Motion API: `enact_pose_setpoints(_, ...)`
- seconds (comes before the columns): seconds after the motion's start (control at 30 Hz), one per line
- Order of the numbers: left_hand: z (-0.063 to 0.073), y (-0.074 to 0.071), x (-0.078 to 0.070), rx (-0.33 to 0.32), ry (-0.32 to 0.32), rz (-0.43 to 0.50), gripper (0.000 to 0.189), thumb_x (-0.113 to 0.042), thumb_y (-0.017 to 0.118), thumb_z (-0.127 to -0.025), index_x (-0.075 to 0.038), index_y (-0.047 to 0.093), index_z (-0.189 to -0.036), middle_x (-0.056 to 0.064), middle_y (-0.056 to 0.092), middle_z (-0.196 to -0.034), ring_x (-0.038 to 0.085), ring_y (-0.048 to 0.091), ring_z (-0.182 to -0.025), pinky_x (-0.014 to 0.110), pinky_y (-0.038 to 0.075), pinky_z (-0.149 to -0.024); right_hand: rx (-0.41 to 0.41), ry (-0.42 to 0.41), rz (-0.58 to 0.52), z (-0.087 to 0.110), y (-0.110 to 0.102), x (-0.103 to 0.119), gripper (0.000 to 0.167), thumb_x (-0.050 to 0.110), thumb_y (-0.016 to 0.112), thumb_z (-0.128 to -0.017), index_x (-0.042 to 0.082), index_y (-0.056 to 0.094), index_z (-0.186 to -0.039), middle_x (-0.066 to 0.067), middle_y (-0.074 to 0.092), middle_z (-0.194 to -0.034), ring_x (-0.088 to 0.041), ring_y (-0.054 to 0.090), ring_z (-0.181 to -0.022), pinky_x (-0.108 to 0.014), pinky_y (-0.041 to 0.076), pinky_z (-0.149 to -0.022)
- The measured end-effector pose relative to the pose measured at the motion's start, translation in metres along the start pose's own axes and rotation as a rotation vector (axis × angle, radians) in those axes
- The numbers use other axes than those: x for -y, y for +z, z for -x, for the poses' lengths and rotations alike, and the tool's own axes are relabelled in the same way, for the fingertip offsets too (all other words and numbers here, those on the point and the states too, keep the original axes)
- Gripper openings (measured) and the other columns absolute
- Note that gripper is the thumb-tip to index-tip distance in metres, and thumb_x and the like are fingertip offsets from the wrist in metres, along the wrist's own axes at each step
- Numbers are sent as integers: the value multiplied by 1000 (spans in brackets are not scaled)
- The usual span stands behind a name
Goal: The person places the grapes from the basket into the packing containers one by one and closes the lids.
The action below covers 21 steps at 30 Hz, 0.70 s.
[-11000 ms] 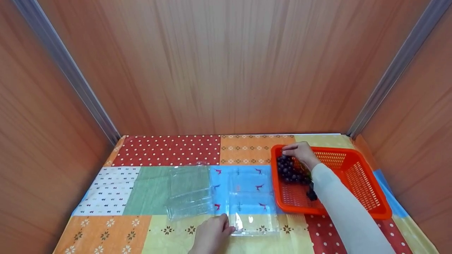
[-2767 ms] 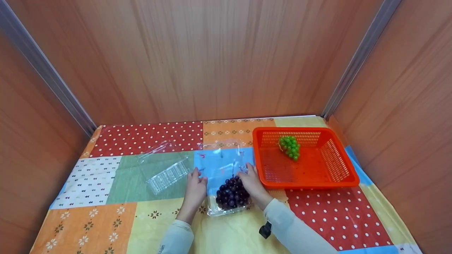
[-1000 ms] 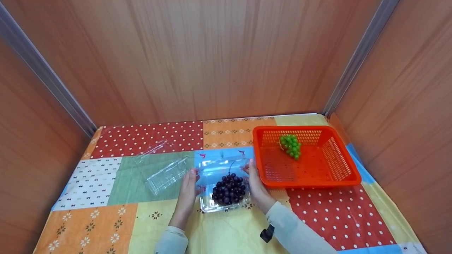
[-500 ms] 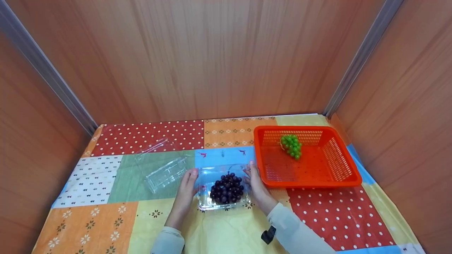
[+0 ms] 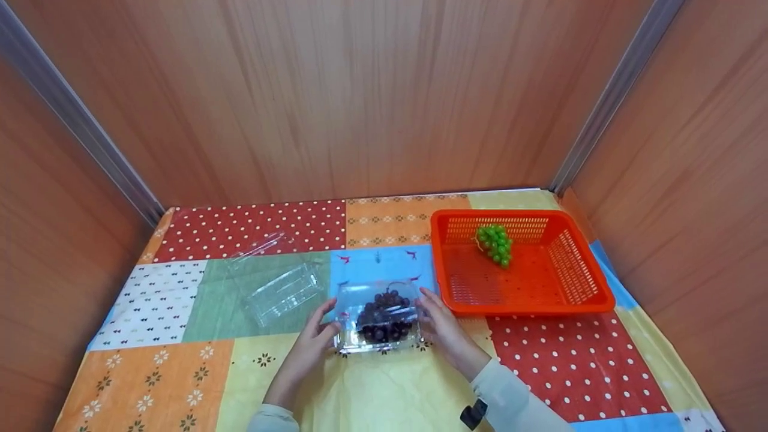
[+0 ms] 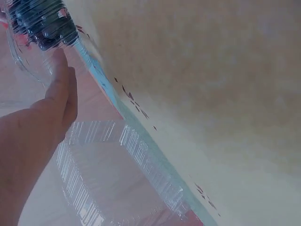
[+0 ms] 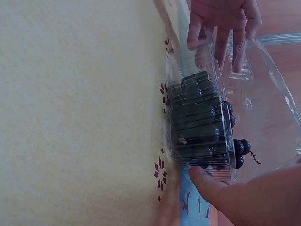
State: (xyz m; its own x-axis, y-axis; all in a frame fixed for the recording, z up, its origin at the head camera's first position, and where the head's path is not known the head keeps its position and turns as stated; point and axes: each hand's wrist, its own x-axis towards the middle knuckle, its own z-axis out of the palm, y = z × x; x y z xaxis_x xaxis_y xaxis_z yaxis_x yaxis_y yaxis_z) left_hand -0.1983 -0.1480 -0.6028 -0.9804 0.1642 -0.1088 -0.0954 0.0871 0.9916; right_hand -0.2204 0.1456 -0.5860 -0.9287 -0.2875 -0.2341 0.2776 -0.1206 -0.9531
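A dark purple bunch of grapes (image 5: 384,318) lies in a clear plastic clamshell box (image 5: 351,345) at the front middle. Its hinged lid (image 7: 277,89) stands at an angle to the base in the right wrist view, and in the head view glare lies over the grapes. At the box's left side my left hand (image 5: 313,342) has its fingers stretched along the wall, thumb near the front corner. On the other side my right hand (image 5: 450,333) reaches along the wall with mostly straight fingers; in the right wrist view one fingertip (image 7: 200,176) touches the wall.
An orange-red basket (image 5: 522,309) stands at the right with green grapes (image 5: 495,245) in it. Another clear clamshell box (image 5: 285,294) lies spread at the left. The patchwork tablecloth (image 5: 159,384) covers the table, and wood-patterned panels (image 5: 372,102) enclose the back and sides.
Since the earlier frames the purple grapes came from the basket into the box. The lid's far edge has come nearer and over the grapes. Just now both hands' fingers have drawn slightly toward me.
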Motion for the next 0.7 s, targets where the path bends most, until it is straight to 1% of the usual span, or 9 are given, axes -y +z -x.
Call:
enact_pose_setpoints(0.1, 3, -1, 0, -8, 8, 18, 60, -16, 54, -101, -13, 30, -156, 20, 31, -154, 40, 46, -130, 52, 48, -99, -5, -7, 26, 1, 0, -2, 66, 35, 45, -106, 13, 15, -160, -23, 24, -160, -45, 28, -144, -59, 27, -115)
enact_pose_setpoints(0.17, 4, -3, 0, -16, -1, 24, 61, -13, 56, -100, -10, 30, -155, 25, 37, -146, 39, 52, -122, 49, 53, -94, -17, -17, 33, 2, 1, -3, 63, 27, 44, -106, 11, 16, -159, -24, 28, -158, -44, 31, -142, -59, 29, -114)
enact_pose_setpoints(0.23, 4, -3, 1, -20, -21, 24, 62, -11, 58, -99, -7, 30, -154, 26, 44, -135, 36, 57, -113, 48, 55, -91, -35, -23, 38, 3, 1, -5, 60, 21, 43, -105, 8, 18, -158, -25, 31, -156, -43, 34, -141, -58, 30, -114)
enact_pose_setpoints(0.33, 3, -4, 4, -28, -66, 10, 63, -12, 61, -98, -6, 32, -153, 21, 50, -120, 30, 61, -99, 47, 56, -85, -72, -15, 60, 3, 0, -9, 57, 15, 43, -104, 6, 23, -157, -24, 36, -153, -41, 40, -136, -54, 37, -110)
enact_pose_setpoints(0.4, 2, -5, 5, -35, -97, -6, 63, -14, 62, -97, -6, 33, -152, 17, 53, -111, 26, 62, -91, 45, 57, -82, -95, -7, 72, 4, 0, -11, 55, 13, 44, -103, 5, 27, -155, -24, 40, -148, -37, 48, -127, -47, 44, -105)
enact_pose_setpoints(0.5, 1, -5, 5, -41, -123, -37, 64, -17, 65, -96, -5, 35, -151, 12, 57, -101, 22, 62, -82, 39, 57, -76, -122, 8, 88, 4, -2, -14, 53, 12, 46, -102, 5, 32, -152, -23, 49, -133, -30, 57, -104, -39, 52, -91)
enact_pose_setpoints(0.6, 3, -4, 6, -39, -121, -53, 64, -17, 66, -95, -4, 35, -150, 10, 61, -93, 20, 60, -76, 34, 54, -69, -133, 35, 115, 5, -3, -17, 51, 14, 49, -101, 5, 35, -150, -19, 54, -114, -25, 60, -83, -35, 56, -80)
enact_pose_setpoints(0.63, 3, -3, 6, -37, -118, -51, 65, -17, 66, -95, -4, 35, -150, 9, 62, -90, 20, 59, -74, 32, 53, -67, -132, 45, 124, 5, -3, -19, 51, 15, 50, -101, 5, 36, -149, -18, 55, -109, -24, 60, -78, -34, 57, -78)
enact_pose_setpoints(0.7, 4, -2, 6, -34, -115, -40, 64, -15, 66, -94, -3, 35, -150, 9, 62, -87, 20, 58, -71, 31, 51, -64, -124, 61, 142, 5, -5, -21, 52, 17, 52, -100, 5, 36, -148, -17, 57, -104, -23, 61, -73, -32, 58, -74)
